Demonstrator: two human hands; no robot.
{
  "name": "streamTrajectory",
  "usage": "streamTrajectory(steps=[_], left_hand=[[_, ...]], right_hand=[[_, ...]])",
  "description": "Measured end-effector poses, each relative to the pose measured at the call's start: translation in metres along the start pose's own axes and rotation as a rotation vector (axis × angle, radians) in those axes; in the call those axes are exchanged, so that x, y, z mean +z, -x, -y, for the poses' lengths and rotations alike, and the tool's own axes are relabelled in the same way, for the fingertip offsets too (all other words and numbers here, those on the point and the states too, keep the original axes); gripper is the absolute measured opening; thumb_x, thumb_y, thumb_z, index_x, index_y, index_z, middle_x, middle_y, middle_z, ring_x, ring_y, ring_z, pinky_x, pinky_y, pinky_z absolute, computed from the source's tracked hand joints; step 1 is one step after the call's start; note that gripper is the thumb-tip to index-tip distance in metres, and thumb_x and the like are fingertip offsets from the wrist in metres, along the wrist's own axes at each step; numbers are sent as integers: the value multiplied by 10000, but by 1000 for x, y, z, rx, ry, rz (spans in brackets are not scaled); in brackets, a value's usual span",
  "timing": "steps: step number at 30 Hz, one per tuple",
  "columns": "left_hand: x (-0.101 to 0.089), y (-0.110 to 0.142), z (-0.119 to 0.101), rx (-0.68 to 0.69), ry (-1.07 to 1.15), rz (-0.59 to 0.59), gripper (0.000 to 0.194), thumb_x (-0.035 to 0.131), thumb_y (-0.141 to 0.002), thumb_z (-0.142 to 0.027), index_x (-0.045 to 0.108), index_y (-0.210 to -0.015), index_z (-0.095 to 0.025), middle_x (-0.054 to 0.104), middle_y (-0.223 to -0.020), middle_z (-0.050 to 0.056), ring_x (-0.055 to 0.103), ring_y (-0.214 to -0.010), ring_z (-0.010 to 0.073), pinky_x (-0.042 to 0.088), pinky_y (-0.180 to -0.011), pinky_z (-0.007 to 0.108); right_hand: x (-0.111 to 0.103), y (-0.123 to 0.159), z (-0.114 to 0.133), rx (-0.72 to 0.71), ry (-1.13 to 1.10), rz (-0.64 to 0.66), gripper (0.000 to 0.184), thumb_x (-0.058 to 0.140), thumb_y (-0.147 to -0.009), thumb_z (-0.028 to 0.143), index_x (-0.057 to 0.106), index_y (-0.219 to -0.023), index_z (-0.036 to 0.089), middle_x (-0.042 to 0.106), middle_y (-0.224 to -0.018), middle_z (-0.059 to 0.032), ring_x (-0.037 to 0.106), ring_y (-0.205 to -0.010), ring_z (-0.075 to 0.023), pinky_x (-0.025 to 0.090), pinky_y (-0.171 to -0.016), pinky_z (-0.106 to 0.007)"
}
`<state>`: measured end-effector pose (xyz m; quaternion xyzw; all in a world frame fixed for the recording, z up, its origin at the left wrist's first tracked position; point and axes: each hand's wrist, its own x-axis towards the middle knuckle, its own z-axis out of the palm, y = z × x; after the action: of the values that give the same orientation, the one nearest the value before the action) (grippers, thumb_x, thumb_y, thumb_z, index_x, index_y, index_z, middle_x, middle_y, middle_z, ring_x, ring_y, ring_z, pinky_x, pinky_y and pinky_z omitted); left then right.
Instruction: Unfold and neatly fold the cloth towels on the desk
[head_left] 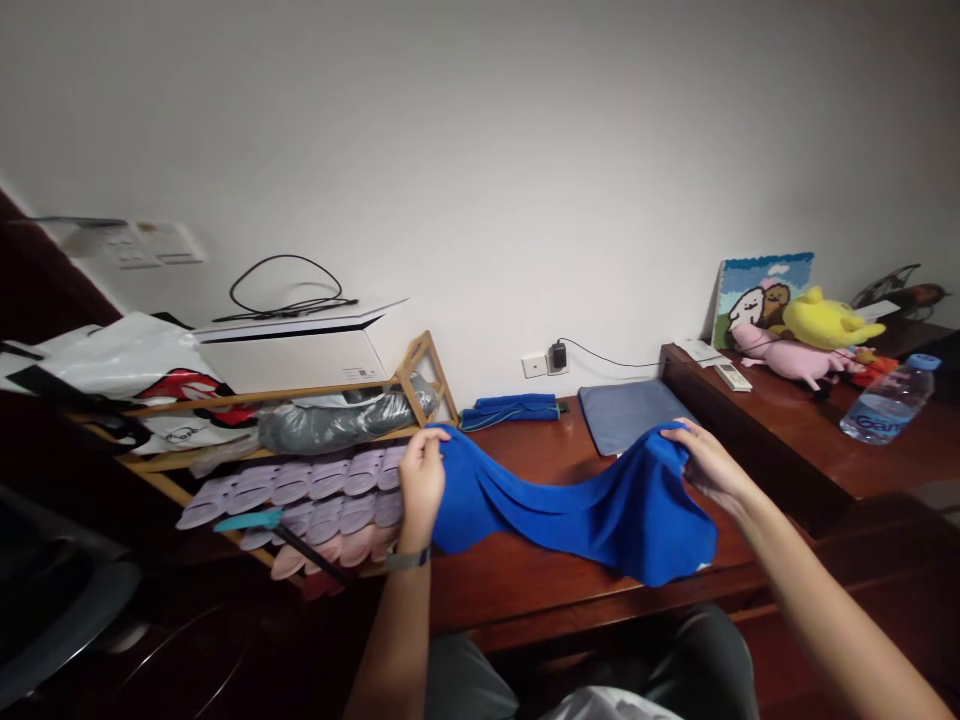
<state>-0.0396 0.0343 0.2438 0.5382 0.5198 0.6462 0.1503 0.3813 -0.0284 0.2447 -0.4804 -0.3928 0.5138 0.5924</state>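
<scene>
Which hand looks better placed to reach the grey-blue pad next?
Probably the right hand: it holds the blue cloth close to the pad, while the left hand is nearer the rack.

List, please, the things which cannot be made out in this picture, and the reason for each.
- Head view: the back of the blue cloth, turned away, and the table directly behind it, covered.
- Head view: the inside of the white box, hidden by its walls; its print is too small.
- Head view: the full chair, cut off by the left edge and dark.
- Head view: the bottle's smaller print, blurred.
</scene>
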Motion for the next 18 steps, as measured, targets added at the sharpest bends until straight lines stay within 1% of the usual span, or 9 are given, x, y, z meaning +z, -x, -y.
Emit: streamTrajectory(steps=[3, 6, 8, 10, 12, 14, 15, 16, 18], left_hand=[[29, 23, -19, -7, 95, 146, 270, 591, -933, -455, 719, -879, -224, 707, -910, 40, 652, -831, 202, 540, -723, 287], [57, 54, -42, 47, 168, 312, 247, 623, -956, -440, 741, -956, -224, 702, -1018, 61, 676, -891, 200, 558, -755, 294], [75, 77, -56, 97, 189, 446, 229, 662, -957, -439, 736, -1021, -232, 680, -1094, 68, 688, -953, 203, 573, -812, 309], [90, 97, -65, 162, 167, 560, 290, 762, -901, -446, 721, -1110, -250, 659, -1178, 72, 686, -1047, 219, 573, -906, 336], [100, 111, -68, 216, 135, 585, 368, 827, -853, -435, 706, -1152, -260, 660, -1209, 75, 675, -1104, 235, 558, -968, 359], [104, 116, -67, 229, 138, 551, 254, 774, -904, -419, 711, -1088, -255, 683, -1151, 76, 682, -1072, 232, 560, -936, 355], [104, 115, -65, 222, 153, 538, 181, 717, -948, -406, 713, -1041, -250, 695, -1102, 75, 687, -1037, 227, 564, -902, 347], [103, 112, -64, 211, 168, 536, 154, 661, -982, -391, 712, -995, -246, 702, -1052, 70, 689, -1000, 222, 563, -873, 341], [98, 103, -61, 182, 199, 559, 196, 601, -1003, -374, 703, -907, -237, 702, -963, 58, 686, -925, 215, 559, -836, 338]], right_hand=[[18, -1, -2, 3, -136, 72, 448, 929, -663, 389, 531, -809, 241, 546, -655, 90, 511, -554, -75, 505, -512, -197], [37, 0, -2, 28, -206, 127, 465, 953, -667, 388, 543, -829, 238, 605, -716, 66, 596, -646, -96, 588, -625, -230], [51, 5, -2, 45, -234, 158, 479, 961, -667, 396, 538, -825, 239, 630, -754, 55, 645, -722, -120, 621, -706, -271], [65, 11, -3, 49, -247, 191, 492, 965, -666, 408, 525, -810, 240, 635, -781, 52, 672, -789, -138, 628, -783, -305], [75, 19, -4, 38, -239, 225, 495, 958, -677, 438, 522, -804, 240, 636, -804, 51, 679, -836, -146, 616, -851, -326], [80, 24, -6, -10, -180, 264, 466, 925, -718, 500, 554, -832, 241, 643, -834, 43, 672, -874, -154, 594, -899, -342], [79, 25, -8, -60, -117, 287, 445, 899, -745, 535, 586, -867, 244, 655, -866, 31, 667, -907, -164, 582, -922, -351], [78, 25, -9, -123, -34, 309, 430, 870, -770, 567, 621, -916, 248, 671, -915, 14, 662, -948, -179, 570, -947, -364], [72, 20, -12, -279, 158, 321, 432, 825, -805, 605, 680, -1016, 258, 686, -1060, -34, 644, -1044, -213, 542, -1006, -397]])
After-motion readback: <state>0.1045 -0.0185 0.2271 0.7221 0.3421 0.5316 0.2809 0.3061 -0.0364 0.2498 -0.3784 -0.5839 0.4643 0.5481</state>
